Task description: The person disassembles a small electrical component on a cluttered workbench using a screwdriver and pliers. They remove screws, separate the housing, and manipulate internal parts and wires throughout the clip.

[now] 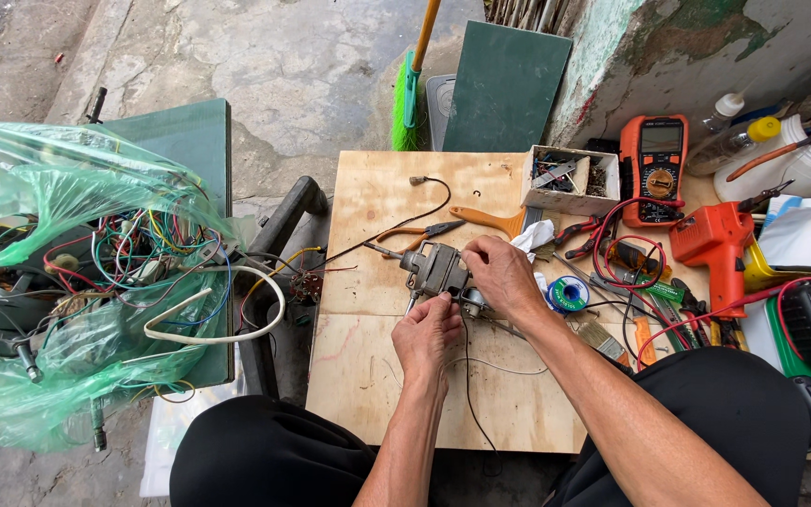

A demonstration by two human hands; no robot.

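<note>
A small grey electric motor (pixel 434 268) with a shaft pointing left lies on the plywood board (pixel 368 376). My right hand (pixel 501 274) lies over the motor's right end and grips it. My left hand (pixel 427 338) is closed just below the motor, holding something thin against its underside; what it is I cannot tell. A black wire (pixel 471 394) runs from the motor toward me. Another black wire (pixel 405 225) leads away to the board's far edge.
Orange-handled pliers (pixel 415 231), a paintbrush (pixel 490 221), a box of screws (pixel 570 178), an orange multimeter (pixel 654 169), a solder roll (pixel 568 294) and an orange glue gun (pixel 720 244) crowd the right. A green plastic bag of wires (pixel 68 272) stands left.
</note>
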